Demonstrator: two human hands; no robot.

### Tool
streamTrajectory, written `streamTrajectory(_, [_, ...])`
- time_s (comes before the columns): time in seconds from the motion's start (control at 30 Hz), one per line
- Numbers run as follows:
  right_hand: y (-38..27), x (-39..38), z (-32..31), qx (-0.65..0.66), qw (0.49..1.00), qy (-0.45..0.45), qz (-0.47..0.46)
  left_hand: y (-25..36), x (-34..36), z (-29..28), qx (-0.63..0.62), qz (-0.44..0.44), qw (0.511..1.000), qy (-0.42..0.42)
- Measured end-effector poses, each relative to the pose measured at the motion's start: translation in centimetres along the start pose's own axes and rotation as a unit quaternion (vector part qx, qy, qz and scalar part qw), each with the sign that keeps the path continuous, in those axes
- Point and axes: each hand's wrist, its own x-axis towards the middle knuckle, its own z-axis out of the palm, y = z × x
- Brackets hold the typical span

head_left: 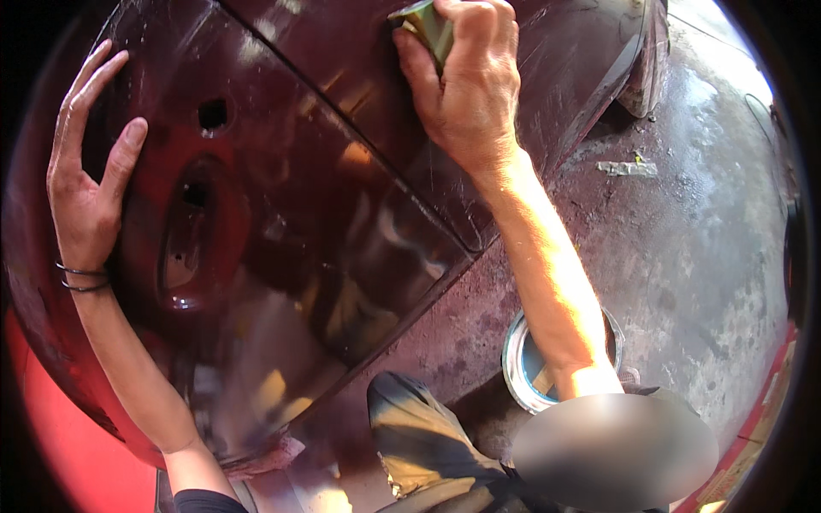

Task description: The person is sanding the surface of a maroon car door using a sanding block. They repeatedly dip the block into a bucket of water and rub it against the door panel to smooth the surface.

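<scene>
A dark maroon car body panel (282, 248), wet and glossy, fills the upper left of the view. My right hand (470, 85) is closed around a small greenish block or folded pad (432, 32), pressed against the panel beyond a diagonal seam. The pad's exact kind is partly hidden by my fingers. At the far left, my left hand (90, 179) rests on the panel with its fingers stretched and thumb spread, holding nothing. Between my hands are a square hole (212, 114) and an oval handle recess (181, 256) in the panel.
A round metal tin (513, 363) with liquid stands on the floor under my right forearm. Further right, a flat pale scrap (627, 168) lies on the wet, stained concrete floor (710, 256). A bright red surface (68, 419) shows at lower left.
</scene>
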Motion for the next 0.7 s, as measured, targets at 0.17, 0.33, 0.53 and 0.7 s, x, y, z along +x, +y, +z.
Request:
streamTrajectory(0.17, [-0.4,-13.4,-2.2,0.091,0.996,-0.009,-0.010,0.1,0.2,0.0,-0.019,-0.005,1.000,-0.003])
streamTrajectory(0.33, [-2.2,-7.8,-0.9,0.045,0.996,-0.027,-0.073,0.9,-0.1,0.4,0.010,-0.015,1.000,-0.009])
streamTrajectory(0.53, [-2.4,-7.7,-1.1,0.041,0.996,-0.024,-0.079,-0.1,-0.1,-0.4,-0.004,0.006,1.000,-0.012])
streamTrajectory(0.7, [-1.3,-12.8,-2.8,0.041,0.997,-0.035,-0.055,-0.4,0.2,-0.5,0.002,0.003,1.000,-0.009])
